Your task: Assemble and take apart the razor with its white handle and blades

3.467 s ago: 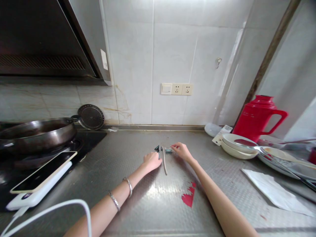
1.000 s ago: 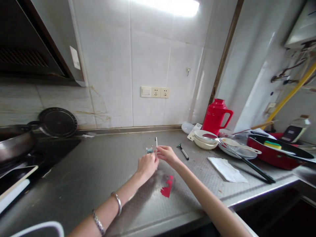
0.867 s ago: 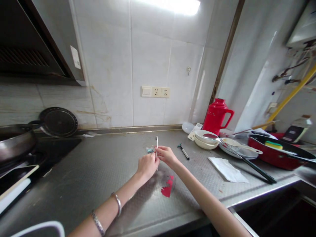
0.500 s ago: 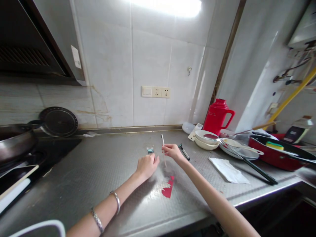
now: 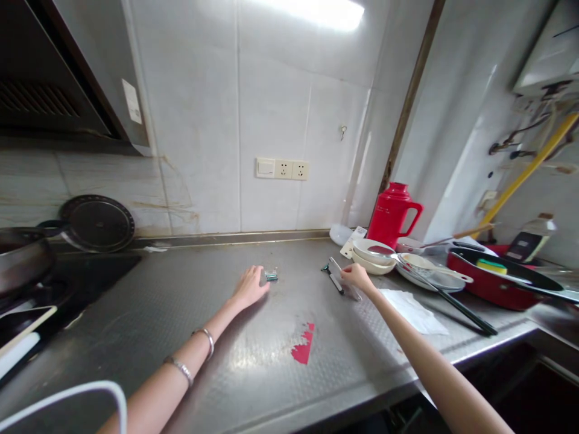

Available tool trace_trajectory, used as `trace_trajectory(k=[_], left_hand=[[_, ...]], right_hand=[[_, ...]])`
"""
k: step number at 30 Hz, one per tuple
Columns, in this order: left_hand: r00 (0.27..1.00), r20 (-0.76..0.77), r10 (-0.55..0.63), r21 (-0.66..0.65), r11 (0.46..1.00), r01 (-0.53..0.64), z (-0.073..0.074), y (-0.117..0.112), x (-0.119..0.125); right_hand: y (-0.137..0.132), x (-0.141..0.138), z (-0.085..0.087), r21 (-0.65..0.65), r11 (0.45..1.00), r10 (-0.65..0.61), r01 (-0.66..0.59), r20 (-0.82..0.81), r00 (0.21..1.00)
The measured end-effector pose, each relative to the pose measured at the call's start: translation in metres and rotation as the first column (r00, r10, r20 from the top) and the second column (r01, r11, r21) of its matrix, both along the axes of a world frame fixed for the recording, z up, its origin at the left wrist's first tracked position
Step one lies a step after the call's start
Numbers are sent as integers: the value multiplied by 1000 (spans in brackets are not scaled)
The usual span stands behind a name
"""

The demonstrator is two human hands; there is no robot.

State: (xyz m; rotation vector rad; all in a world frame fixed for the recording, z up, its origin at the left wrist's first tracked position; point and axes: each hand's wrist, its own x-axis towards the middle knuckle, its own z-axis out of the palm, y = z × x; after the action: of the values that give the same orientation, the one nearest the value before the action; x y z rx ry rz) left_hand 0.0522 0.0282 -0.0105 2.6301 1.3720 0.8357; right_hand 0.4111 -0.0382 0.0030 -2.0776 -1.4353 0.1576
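Note:
My left hand [image 5: 251, 287] is over the steel counter [image 5: 203, 337], thumb and fingers apart. Just right of its fingertips lies a small clear piece with teal-and-dark bars [image 5: 271, 276], like a pack of razor blades; I cannot tell whether they touch. Farther right, my right hand [image 5: 356, 277] pinches a slim white stick [image 5: 335, 263], tilted low over the counter. Close to that stick, on its left, a razor [image 5: 335, 282] with a dark head and pale handle lies on the counter. My right fingers partly hide the stick's middle.
A torn red patch [image 5: 303, 345] marks the counter's front. On the right are a white tissue [image 5: 414, 310], stacked bowls [image 5: 373, 265], a red thermos [image 5: 392, 211] and a red pan [image 5: 488, 286]. A stove pot [image 5: 25, 259] and white cable [image 5: 72, 389] are left.
My right hand has carried the white stick rightward, from upright to tilted beside the razor. My left hand has shifted left, its fingers now spread. The view has turned slightly.

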Motion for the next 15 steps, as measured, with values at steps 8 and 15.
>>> trace_trajectory(k=[8,15], left_hand=[[991,57,-123,-170,977,131,-19,27,-1],[987,90,-130,-194,970,145,-20,32,0]], right_hand=[[7,6,-13,-76,996,-30,38,109,994],[7,6,-12,-99,994,-26,42,152,988]])
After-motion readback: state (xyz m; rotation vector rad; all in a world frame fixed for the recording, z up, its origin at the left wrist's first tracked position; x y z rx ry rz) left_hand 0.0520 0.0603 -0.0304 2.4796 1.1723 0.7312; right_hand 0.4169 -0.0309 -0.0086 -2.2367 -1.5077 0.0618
